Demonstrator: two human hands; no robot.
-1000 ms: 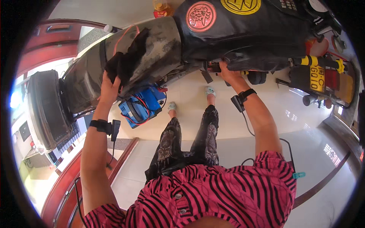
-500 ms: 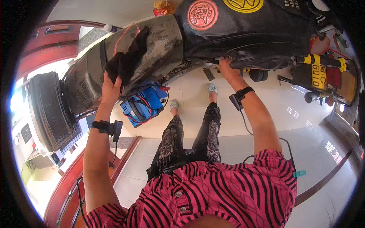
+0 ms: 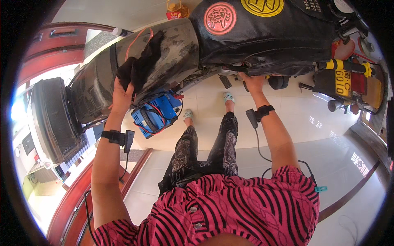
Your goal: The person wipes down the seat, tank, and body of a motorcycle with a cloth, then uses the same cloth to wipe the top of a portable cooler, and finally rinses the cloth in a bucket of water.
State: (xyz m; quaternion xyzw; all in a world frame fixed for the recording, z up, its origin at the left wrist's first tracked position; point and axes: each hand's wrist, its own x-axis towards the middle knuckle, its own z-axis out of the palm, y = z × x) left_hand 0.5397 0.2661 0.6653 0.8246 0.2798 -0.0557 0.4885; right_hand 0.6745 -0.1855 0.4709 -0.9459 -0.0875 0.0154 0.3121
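A motorcycle's long dark seat (image 3: 176, 53), dusty and streaked, stretches across the upper left. My left hand (image 3: 122, 93) is closed around a bunched black cloth (image 3: 141, 63), which lies against the seat. To the right, a black leather-like tank cover (image 3: 262, 41) bears a red and a yellow round emblem. My right hand (image 3: 251, 83) is at the cover's lower edge, fingers curled in against it, their tips partly hidden. A dark flap-like piece (image 3: 234, 68) shows just left of these fingers.
A blue boxy device (image 3: 154, 115) with red and black cables stands on the floor below the seat. A black rear box (image 3: 55, 119) is at the left end. Another vehicle with a yellow plate (image 3: 344, 82) is at the right. A red-labelled jug (image 3: 177, 10) stands beyond the seat.
My right hand has shifted slightly right and down along the cover's lower edge, and the dark piece beside it shows more. My left hand has moved slightly, still with the cloth.
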